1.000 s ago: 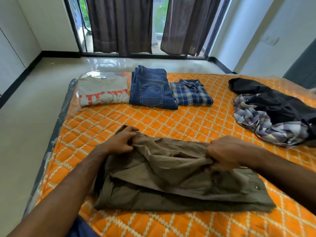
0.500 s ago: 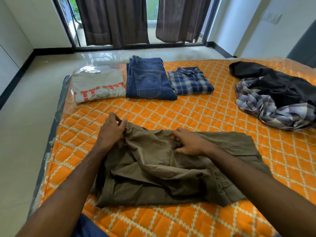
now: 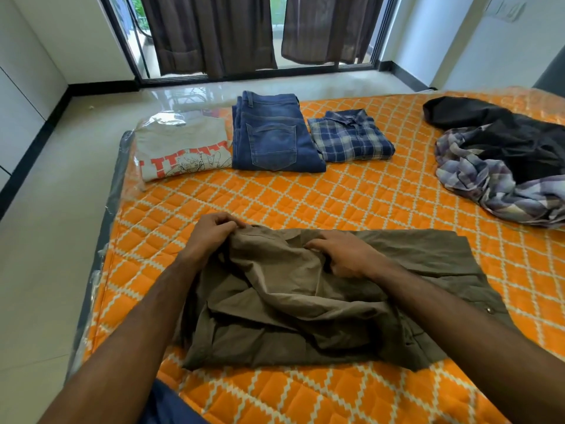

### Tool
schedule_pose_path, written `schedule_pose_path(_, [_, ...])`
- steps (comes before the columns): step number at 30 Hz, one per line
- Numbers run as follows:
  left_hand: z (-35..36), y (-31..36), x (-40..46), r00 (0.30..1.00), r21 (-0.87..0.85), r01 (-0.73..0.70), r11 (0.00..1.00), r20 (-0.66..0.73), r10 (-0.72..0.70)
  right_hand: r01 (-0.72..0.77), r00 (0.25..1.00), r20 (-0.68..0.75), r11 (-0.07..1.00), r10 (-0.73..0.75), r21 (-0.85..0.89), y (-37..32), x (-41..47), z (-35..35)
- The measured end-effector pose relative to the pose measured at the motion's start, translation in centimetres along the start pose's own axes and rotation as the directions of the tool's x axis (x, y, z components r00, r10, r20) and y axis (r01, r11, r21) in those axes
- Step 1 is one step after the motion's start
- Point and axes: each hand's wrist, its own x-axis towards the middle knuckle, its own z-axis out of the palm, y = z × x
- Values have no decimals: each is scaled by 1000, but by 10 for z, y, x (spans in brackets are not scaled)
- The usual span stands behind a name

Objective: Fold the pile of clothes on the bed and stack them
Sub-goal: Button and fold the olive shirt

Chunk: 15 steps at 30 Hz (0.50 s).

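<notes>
An olive-brown garment (image 3: 308,301) lies rumpled and partly folded on the near part of the orange quilted bed (image 3: 305,197). My left hand (image 3: 211,237) pinches its far left corner. My right hand (image 3: 345,255) rests on the middle of the cloth with fingers curled into a fold. Along the far edge lie three folded pieces side by side: a grey printed T-shirt (image 3: 183,148), blue jeans (image 3: 272,133) and a blue plaid shirt (image 3: 351,136). At the right is an unfolded heap: a black garment (image 3: 504,133) over a pale plaid shirt (image 3: 495,185).
The bed's left edge (image 3: 104,240), wrapped in clear plastic, drops to a pale tiled floor (image 3: 39,240). Dark curtains (image 3: 214,29) hang over a glass door beyond the bed. Bare orange quilt lies between the olive garment and the folded row.
My right hand moved left from the garment's right part to its middle, carrying cloth over. My left hand stayed at the far left corner. The camera tilted down slightly.
</notes>
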Motion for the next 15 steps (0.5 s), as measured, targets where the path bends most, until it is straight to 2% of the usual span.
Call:
schedule_pose_path(4, [-3,-4,1,999,261,-47,964,15,45,-125,972,219,979,88,162,-11,19,-31])
schedule_pose_path(6, [-5,-4,1,998,308,-61,950,-8,67,-184,951,294,937,94,296,-15,33,-46])
schedule_pose_path(8, [-10,-4,1,997,330,-68,941,-17,78,-201,976,155,910,154,363,-19,52,-52])
schedule_pose_path(10, [-16,-4,0,998,316,-54,947,0,57,-176,981,-16,929,191,327,-23,70,-46])
schedule_pose_path(13, [-23,-5,0,999,244,-1,970,40,-9,-125,992,63,945,111,302,-29,86,-29])
schedule_pose_path(15, [-27,-5,1,997,245,22,969,68,-39,-129,992,32,940,125,317,-25,92,-18])
